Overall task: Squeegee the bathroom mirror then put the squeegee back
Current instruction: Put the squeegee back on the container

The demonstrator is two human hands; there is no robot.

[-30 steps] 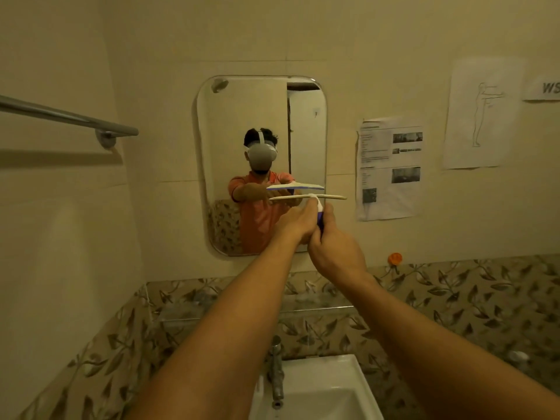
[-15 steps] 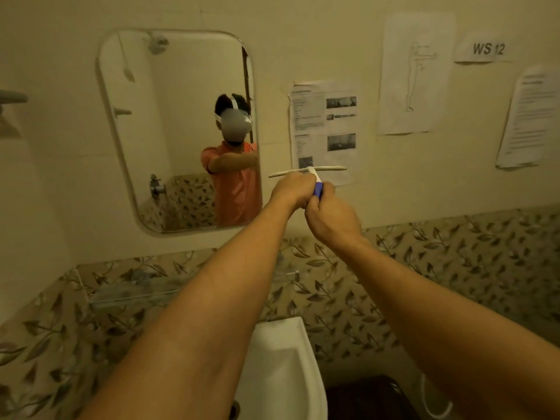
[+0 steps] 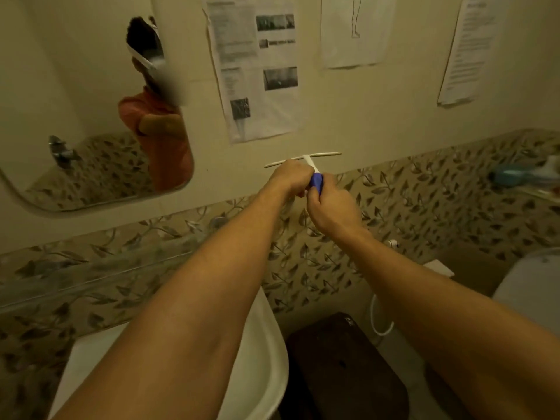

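The squeegee (image 3: 315, 169) has a white T-shaped blade and a blue handle. It is held out in front of the leaf-patterned wall tiles, well to the right of the mirror (image 3: 75, 116). My left hand (image 3: 289, 177) grips the handle just under the white blade. My right hand (image 3: 331, 210) grips the blue handle lower down. The mirror sits at the upper left and reflects a person in an orange shirt.
A white sink (image 3: 260, 359) is below my left forearm, with a glass shelf (image 3: 91, 268) above it. Printed papers (image 3: 257, 71) hang on the wall. A dark stool (image 3: 342, 368) stands right of the sink, a toilet (image 3: 527, 286) farther right, and a blue item (image 3: 512, 174) on a shelf.
Both hands carried the squeegee off the mirror and rightward to in front of the tiled wall. The view swung right and down, so the mirror now lies at the left.
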